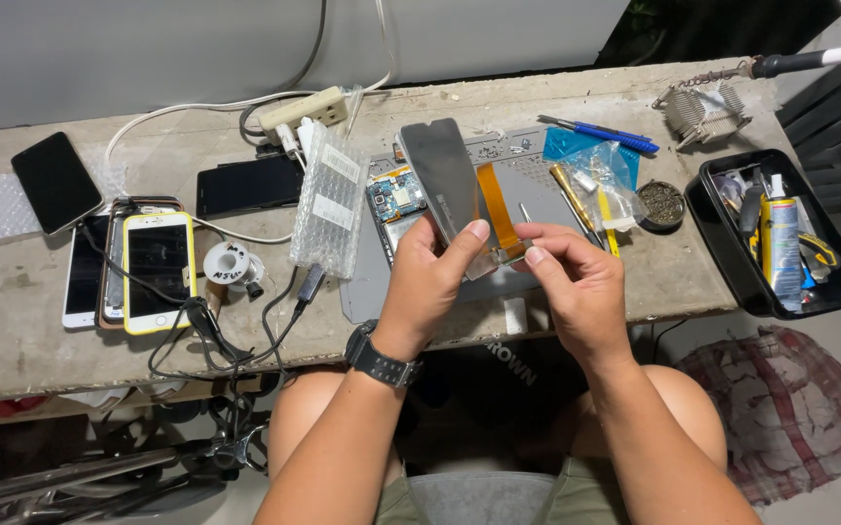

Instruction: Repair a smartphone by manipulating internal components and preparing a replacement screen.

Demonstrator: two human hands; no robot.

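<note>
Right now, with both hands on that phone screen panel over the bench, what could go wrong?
1. The screen panel is pinched only at its lower end by the left hand and right hand; it could slip or flex.
2. The orange flex cable hangs off the panel beside the fingers and could crease or tear.
3. The opened phone with bare circuit board lies directly beneath; a dropped panel might strike it.

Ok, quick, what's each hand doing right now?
Left hand: closed on the grey phone screen panel, thumb on its edge.
Right hand: pinching the panel's lower end near the orange flex cable.
</note>
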